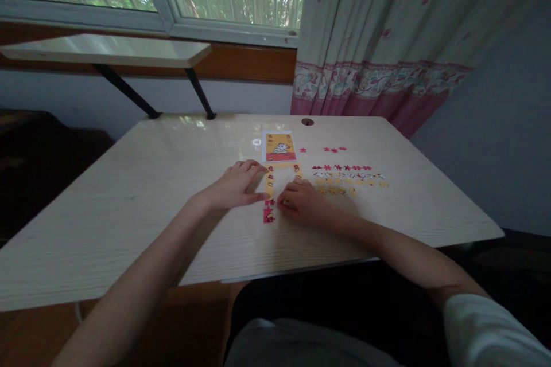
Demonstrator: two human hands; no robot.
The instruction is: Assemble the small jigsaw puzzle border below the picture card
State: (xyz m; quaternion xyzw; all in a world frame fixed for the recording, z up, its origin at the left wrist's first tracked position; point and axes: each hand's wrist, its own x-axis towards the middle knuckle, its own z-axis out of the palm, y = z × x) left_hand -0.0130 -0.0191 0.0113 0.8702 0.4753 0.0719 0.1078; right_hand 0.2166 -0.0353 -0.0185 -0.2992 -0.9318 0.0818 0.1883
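A partly joined jigsaw puzzle [269, 183] with a yellow border lies on the table, its middle showing bare tabletop. My left hand [239, 183] rests at the puzzle's left side, thumb and fingers spread, fingertips touching the border. My right hand [301, 200] is curled low over the right side, with thumb and forefinger closed at a small red puzzle piece [270, 203] under the yellow strip. Its other fingers are partly hidden. A red corner piece [268, 216] lies just below. Above the puzzle sits a reference picture [280, 147] of a white animal on yellow and red.
Rows of loose red puzzle pieces [342, 168], white pieces [350, 175] and yellow pieces [350, 182] lie right of the puzzle. Several more red pieces [333, 149] are farther back. A raised shelf [107, 51] stands at the back left; a curtain [365, 40] hangs behind the table [129, 200].
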